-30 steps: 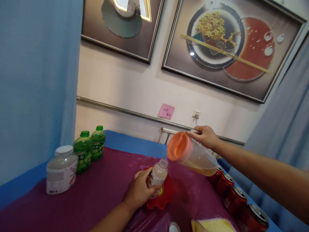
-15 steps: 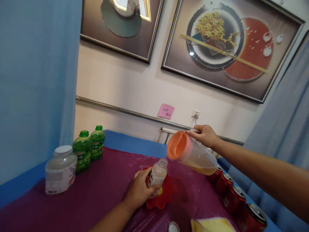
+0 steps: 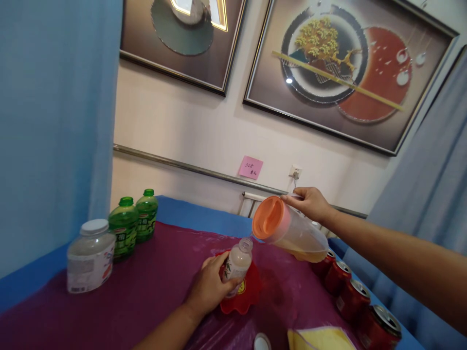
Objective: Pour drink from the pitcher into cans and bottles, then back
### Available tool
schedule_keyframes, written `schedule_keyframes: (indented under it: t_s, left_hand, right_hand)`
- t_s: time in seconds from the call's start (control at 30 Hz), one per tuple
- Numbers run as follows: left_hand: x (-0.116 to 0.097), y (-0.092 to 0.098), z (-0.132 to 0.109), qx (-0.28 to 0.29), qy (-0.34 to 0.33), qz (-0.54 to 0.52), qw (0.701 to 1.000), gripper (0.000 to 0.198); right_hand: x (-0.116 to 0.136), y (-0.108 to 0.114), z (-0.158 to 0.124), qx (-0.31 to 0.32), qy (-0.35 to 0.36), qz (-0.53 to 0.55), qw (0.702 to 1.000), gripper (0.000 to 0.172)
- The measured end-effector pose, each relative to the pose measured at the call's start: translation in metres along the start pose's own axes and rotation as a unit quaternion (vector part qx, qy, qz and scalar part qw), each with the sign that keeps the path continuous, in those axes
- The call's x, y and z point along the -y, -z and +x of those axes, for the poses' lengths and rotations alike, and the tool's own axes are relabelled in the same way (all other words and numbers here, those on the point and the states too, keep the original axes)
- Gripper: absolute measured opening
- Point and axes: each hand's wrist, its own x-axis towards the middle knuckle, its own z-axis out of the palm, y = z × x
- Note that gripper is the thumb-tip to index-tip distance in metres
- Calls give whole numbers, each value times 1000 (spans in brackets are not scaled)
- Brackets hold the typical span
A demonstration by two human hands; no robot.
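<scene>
- The left hand (image 3: 209, 288) has its fingers and thumb curled round a small bottle (image 3: 239, 261), pressing on its sides. The bottle leans a little to the right, in front of a red dish (image 3: 251, 297).
- The right hand (image 3: 312, 203) has its fingers bent shut round the handle of a clear jug (image 3: 295, 239). The jug is tipped far over, with its orange lid (image 3: 269, 218) close to the bottle's open mouth.
- It is hard to tell if a thin stream runs between them, as that spot is tiny and blurry.
- The bottle's mouth is small, so a shaky hand could make the yellow drink (image 3: 310, 254) miss and run down the outside.
- If the jug tips more, the drink could come too fast and spill over.
- If the lid is loose, it could pop off and splash the purple sheet (image 3: 156, 311).
- Wet sides could make the bottle slip.
- The jug's low end looks near the red cans (image 3: 353, 301), so a careless swing could knock one over.
</scene>
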Motion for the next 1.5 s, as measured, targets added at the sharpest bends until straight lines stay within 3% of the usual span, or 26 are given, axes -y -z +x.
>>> schedule_keyframes:
  t_s: [1.5]
  left_hand:
    - [3,-2,0,-9,0,-1,1000,67]
  right_hand:
    - [1,5,0,-9,-5,3,1000,60]
